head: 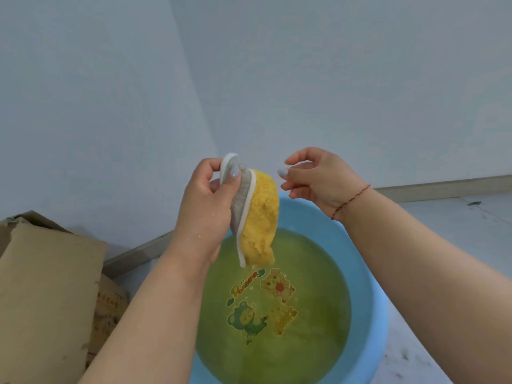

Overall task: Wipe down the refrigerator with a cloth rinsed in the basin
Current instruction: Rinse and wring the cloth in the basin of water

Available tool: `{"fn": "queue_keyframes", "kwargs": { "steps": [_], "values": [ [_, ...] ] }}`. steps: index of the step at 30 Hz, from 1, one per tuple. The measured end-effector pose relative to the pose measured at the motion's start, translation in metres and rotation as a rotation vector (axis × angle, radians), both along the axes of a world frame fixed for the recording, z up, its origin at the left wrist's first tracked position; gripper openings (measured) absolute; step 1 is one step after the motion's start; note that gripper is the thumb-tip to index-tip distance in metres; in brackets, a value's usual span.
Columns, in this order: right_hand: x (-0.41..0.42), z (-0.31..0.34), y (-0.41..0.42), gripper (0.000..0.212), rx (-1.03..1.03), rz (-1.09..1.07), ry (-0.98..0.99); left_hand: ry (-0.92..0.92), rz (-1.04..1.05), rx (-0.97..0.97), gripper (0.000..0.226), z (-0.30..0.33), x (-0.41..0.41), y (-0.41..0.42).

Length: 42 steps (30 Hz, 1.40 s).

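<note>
blue basin (368, 286) on floor, nearest viewer, filled with greenish water; cartoon print visible on bottom. cardboard box (47, 289) at left, beside basin. above water: left hand (206, 206) pinches upper edge of cloth (257, 217) between thumb and curled fingers; cloth yellow and grey with white trim, hanging, lower end clear of water. right hand (318, 180) just beside cloth, apart from it, fingers loosely curled, holding nothing. behind: pale wall (332, 79), baseboard.

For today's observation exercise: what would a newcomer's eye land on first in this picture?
First the yellow cloth with its white edge, held up at centre by the left hand above the basin. Next the blue basin itself, holding greenish water over cartoon prints. The right hand hangs beside the cloth, holding nothing; a cardboard box sits far left.
</note>
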State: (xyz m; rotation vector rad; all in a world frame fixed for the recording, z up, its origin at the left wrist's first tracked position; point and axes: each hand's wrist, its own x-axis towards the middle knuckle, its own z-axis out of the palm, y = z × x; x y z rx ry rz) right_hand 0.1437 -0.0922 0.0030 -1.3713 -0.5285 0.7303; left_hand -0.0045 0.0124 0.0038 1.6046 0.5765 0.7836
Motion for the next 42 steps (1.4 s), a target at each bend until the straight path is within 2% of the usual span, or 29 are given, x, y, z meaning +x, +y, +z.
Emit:
{"fn": "queue_keyframes", "kwargs": {
  "steps": [2, 4, 7, 9, 11, 13, 16, 18, 21, 23, 25, 27, 30, 35, 42],
  "values": [
    [-0.003, 0.004, 0.003, 0.012, 0.023, 0.006, -0.030, 0.019, 0.027, -0.006, 0.009, -0.002, 0.000, 0.000],
    [-0.010, 0.005, 0.008, 0.021, -0.053, 0.030, -0.141, 0.038, 0.025, -0.011, 0.016, -0.002, 0.001, -0.001],
    [-0.020, 0.000, 0.017, 0.035, -0.139, 0.033, -0.260, 0.003, -0.067, -0.127, 0.040, 0.004, 0.004, -0.008],
    [-0.017, 0.000, 0.017, 0.028, -0.155, 0.012, -0.248, 0.019, -0.113, -0.212, 0.048, 0.009, 0.008, -0.010],
    [-0.009, 0.005, 0.016, 0.011, -0.175, -0.021, -0.228, 0.064, -0.129, -0.243, 0.032, 0.016, 0.012, -0.010],
    [-0.005, 0.015, 0.014, 0.012, -0.270, -0.079, -0.263, 0.103, -0.114, -0.260, 0.022, 0.027, 0.016, -0.010],
    [-0.003, 0.042, 0.012, 0.025, -0.361, -0.152, -0.251, 0.196, -0.107, -0.206, 0.051, 0.057, 0.020, -0.010],
    [0.004, 0.058, 0.011, 0.031, -0.315, -0.264, -0.100, 0.234, -0.092, -0.165, 0.057, 0.074, 0.020, -0.009],
    [0.011, 0.092, -0.002, 0.029, -0.286, -0.284, 0.137, 0.252, -0.020, -0.142, 0.046, 0.105, 0.021, -0.008],
    [0.016, 0.114, -0.019, 0.035, -0.328, -0.263, 0.106, 0.239, 0.033, -0.154, 0.042, 0.130, 0.022, -0.009],
    [0.029, 0.139, -0.042, 0.021, -0.337, -0.369, 0.123, 0.209, 0.105, -0.208, 0.037, 0.162, 0.023, -0.011],
    [0.046, 0.163, -0.067, 0.019, -0.347, -0.484, 0.177, 0.206, 0.184, -0.258, 0.035, 0.193, 0.022, -0.011],
    [0.065, 0.216, -0.101, 0.024, -0.381, -0.574, 0.093, 0.241, 0.224, -0.212, 0.027, 0.243, 0.028, -0.016],
    [0.080, 0.312, -0.143, 0.033, -0.357, -0.632, -0.079, 0.318, 0.161, -0.025, 0.032, 0.332, 0.070, -0.049],
    [0.085, 0.413, -0.196, 0.046, -0.286, -0.709, -0.151, 0.451, -0.071, -0.154, 0.036, 0.420, 0.141, -0.135]
  ]
}}
